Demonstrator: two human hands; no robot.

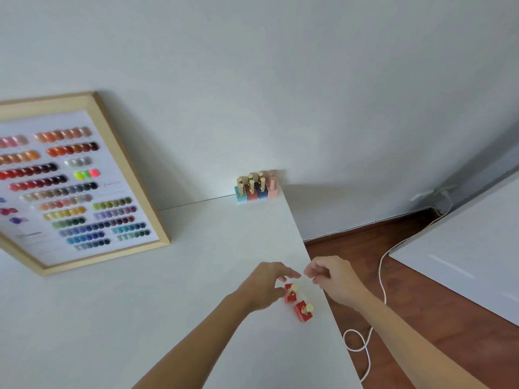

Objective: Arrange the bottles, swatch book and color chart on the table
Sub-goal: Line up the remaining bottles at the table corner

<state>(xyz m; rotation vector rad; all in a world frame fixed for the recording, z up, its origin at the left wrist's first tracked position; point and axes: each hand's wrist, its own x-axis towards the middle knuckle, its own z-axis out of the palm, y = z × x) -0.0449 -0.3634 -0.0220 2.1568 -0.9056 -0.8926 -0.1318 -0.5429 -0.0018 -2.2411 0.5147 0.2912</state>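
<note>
Two red bottles with gold caps stand near the white table's (168, 304) right edge: one (290, 293) under my left hand, the other (304, 312) just nearer to me. My left hand (266, 284) hovers over the first bottle with fingers spread, thumb touching or very close to it. My right hand (331, 276) is just beyond the table edge, fingers loosely curled and holding nothing I can see. A cluster of several bottles (256, 188) in blue, red, navy and pink stands at the far right corner by the wall. The wood-framed color chart (70, 186) leans against the wall at left. No swatch book is in view.
The table's right edge runs diagonally beside my right hand. Beyond it lies a brown wooden floor (393, 318) with a white cable (379, 276) looping across it. Another white surface (463, 262) stands at the right.
</note>
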